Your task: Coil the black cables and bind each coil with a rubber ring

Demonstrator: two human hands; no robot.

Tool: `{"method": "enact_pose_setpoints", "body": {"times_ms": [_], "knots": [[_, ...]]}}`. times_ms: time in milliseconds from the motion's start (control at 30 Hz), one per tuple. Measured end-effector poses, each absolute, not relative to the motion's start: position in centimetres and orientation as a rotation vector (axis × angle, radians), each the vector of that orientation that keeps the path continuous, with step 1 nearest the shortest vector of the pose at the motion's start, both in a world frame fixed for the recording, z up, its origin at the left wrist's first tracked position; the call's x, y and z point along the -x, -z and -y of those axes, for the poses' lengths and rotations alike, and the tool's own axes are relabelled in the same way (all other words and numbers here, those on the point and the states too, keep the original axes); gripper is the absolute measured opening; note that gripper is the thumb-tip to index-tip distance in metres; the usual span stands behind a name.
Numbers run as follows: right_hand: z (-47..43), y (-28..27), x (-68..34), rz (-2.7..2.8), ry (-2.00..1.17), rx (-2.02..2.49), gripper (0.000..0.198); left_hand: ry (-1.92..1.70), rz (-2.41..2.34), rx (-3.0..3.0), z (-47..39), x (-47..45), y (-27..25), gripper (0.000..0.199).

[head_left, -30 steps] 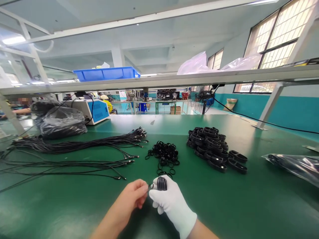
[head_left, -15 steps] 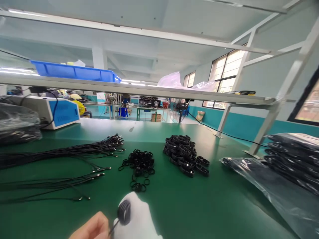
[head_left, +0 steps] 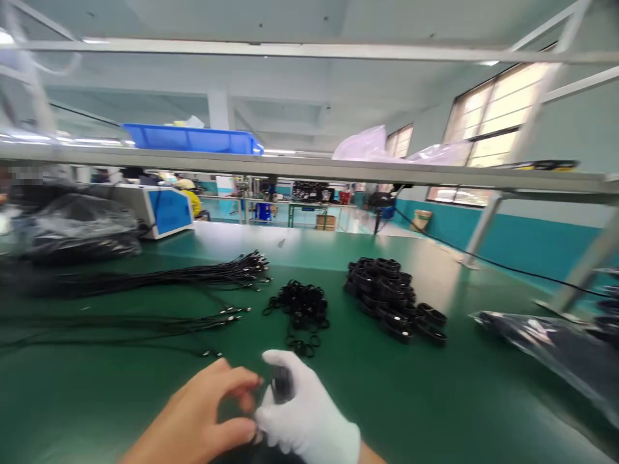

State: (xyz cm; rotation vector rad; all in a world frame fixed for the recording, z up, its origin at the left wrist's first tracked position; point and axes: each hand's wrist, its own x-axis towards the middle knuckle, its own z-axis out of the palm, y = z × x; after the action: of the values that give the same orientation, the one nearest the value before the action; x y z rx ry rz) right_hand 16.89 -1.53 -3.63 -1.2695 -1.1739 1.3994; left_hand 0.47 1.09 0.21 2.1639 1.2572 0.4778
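My right hand (head_left: 307,412), in a white glove, is closed round a small coil of black cable (head_left: 282,385) low in the middle of the view. My left hand (head_left: 206,412) is bare and close beside it on the left. Its thumb and forefinger curve apart, with the thumb tip near the glove; blur hides any fine cable there. Just beyond my hands lies a heap of small black rings (head_left: 300,301). Straight black cables (head_left: 193,278) with metal-tipped plugs lie to the left, and a smaller bunch (head_left: 193,322) lies nearer me.
Right of the rings is a pile of coiled black cables (head_left: 382,293). Clear bags with dark contents (head_left: 546,341) lie at the right; another bag (head_left: 87,225) and a blue-and-white machine (head_left: 167,209) stand left. A shelf (head_left: 300,164) with a blue tray (head_left: 193,138) spans the green table (head_left: 387,399).
The view has turned left, shifting the table's things rightward. Both hands have come further into view. The left fingers have spread from a closed pinch, while the right still holds the coil.
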Motion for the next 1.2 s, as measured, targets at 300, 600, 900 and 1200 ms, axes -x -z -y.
{"method": "enact_pose_setpoints", "body": {"times_ms": [300, 600, 900, 1200], "knots": [[2.2, 5.4, -16.9, 1.397, -1.413, 1.259, 0.114, -0.384, -1.103, -1.927, 0.9, -1.3, -0.7, 0.053], [2.7, 4.2, -16.8, 1.511, -1.193, 1.302, 0.081, -0.117, -1.077, -1.988, -1.5, -1.4, -0.4, 0.019], [2.3, 1.9, -17.6, 1.212, -1.828, 1.183, 0.039, -0.51, -1.242, -1.836, 0.7, -1.1, -0.3, 0.027], [3.0, 1.8, -19.2, 1.355, -1.85, 0.828, 0.051, -0.373, -1.29, -1.952, 2.7, -2.1, 1.9, 0.028]]}}
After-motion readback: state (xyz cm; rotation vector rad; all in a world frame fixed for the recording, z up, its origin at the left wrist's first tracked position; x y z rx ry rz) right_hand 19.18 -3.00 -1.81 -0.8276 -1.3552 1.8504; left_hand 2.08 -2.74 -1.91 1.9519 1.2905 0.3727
